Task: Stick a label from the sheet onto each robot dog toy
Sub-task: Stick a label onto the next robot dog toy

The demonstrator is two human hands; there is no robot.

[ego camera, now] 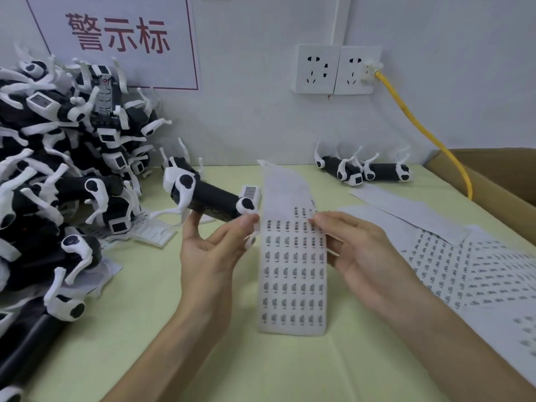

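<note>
Two bare forearms are reaching in from the near edge over the pale green bench (121, 329). Going from the left, a big heap of robot dog toys (58, 175) is piling up against the wall, black bodies and white legs tangled together, with a white tray (152, 232) poking out from under its right edge. Behind the heap a wall sign (116, 33) with red characters is showing. The left hand (208, 250) is gripping one robot dog toy (208, 195) from below, thumb and fingers curled around its black cylindrical body; the toy is lying tilted above the bench, white legs dangling, a white block with a dark grid pattern at its right end. Just right of it, the label sheet (293, 274) is standing nearly upright between the two hands, its lower edge resting on the bench, rows of small dark printed labels covering its lower part and the top left bare. The right hand (359, 250) is pinching the sheet's right edge near the uppermost labels, fingertips curled onto it. Farther back, two more toys (362, 169) are lying by the wall under the sockets (336, 69), where a yellow cable (420, 129) is plugged in. More label sheets (464, 268) are spreading across the right side, beside a cardboard box (493, 181).
</note>
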